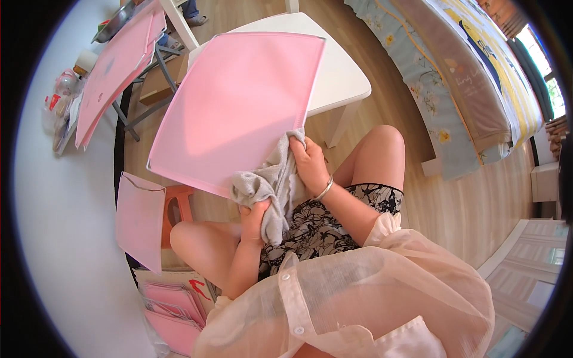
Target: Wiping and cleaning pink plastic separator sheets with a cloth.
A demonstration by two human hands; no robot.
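A: Starting nearest the lens?
B: Seeing a sheer cream blouse along the lower edge, then a patterned skirt just beyond.

A: Holding what with the left hand?
B: Gripping the lower left part of a bunched grey cloth, with the fingers mostly hiding in folds. Not managing to tell their spread.

A: And with the right hand?
B: Pinching the cloth's upper end narrowly, at the near right corner of a pink panel. Wearing a bangle on that wrist. Not managing to tell the amount of panel edge inside the grip.

A: Locating the panel where?
B: Noting it beyond the lap, overlapping a white seat in view, meeting the cloth along its near edge. Not managing to confirm contact with the seat.

A: Recording anything else?
B: Finding pink sheets above a dark-legged stand at upper left, a smaller board beside an orange stool, a pink stack at lower left. Adding a bed at upper right.
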